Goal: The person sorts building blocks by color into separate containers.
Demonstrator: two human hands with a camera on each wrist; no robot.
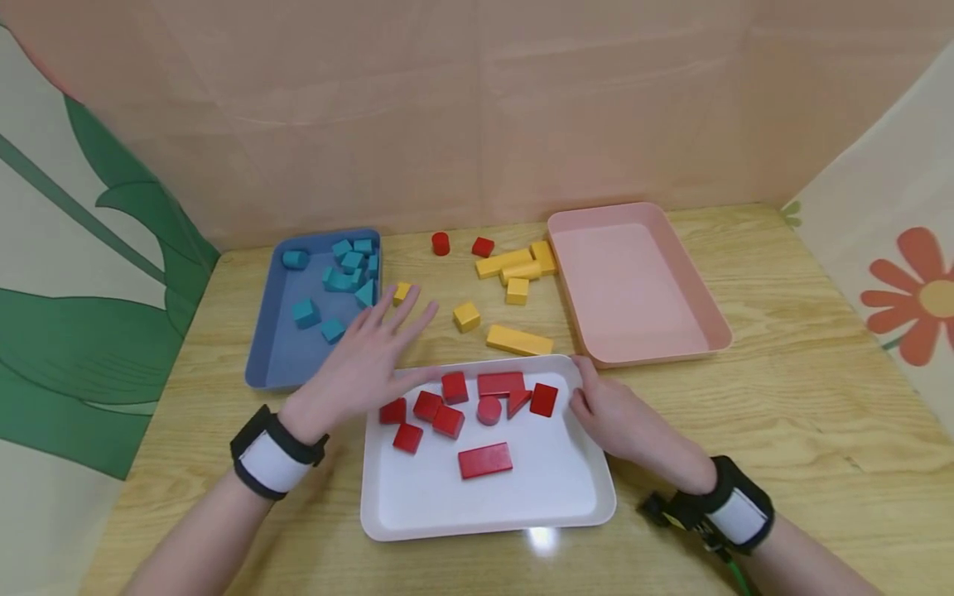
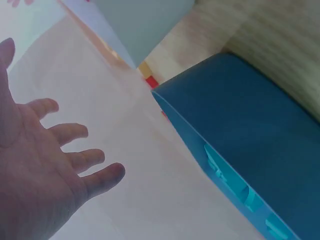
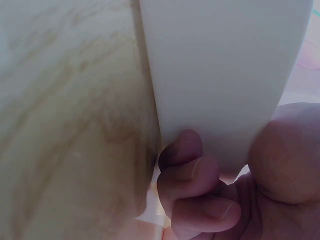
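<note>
A white tray (image 1: pixel 547 492) lies on the table in front, with several red blocks (image 1: pixel 485 460) in it: cubes, oblongs, a triangle and a round one. My right hand (image 1: pixel 622 418) grips its far right corner. In the right wrist view, curled fingers (image 3: pixel 200 200) lie against the outer wall of the white tray (image 3: pixel 225 75), with the thumb at the rim. My left hand (image 1: pixel 356 372) spreads its fingers over the tray's far left corner, holding nothing. In the left wrist view, that hand (image 2: pixel 40 170) has an empty palm, beside the blue tray (image 2: pixel 240 115).
Several teal blocks (image 1: pixel 305 313) lie in the blue tray (image 1: pixel 261 348) at left. A pink tray (image 1: pixel 633 281) stands at back right. Between them lie several yellow blocks (image 1: pixel 519 340), a red cylinder (image 1: pixel 440 243) and a small red block (image 1: pixel 483 247).
</note>
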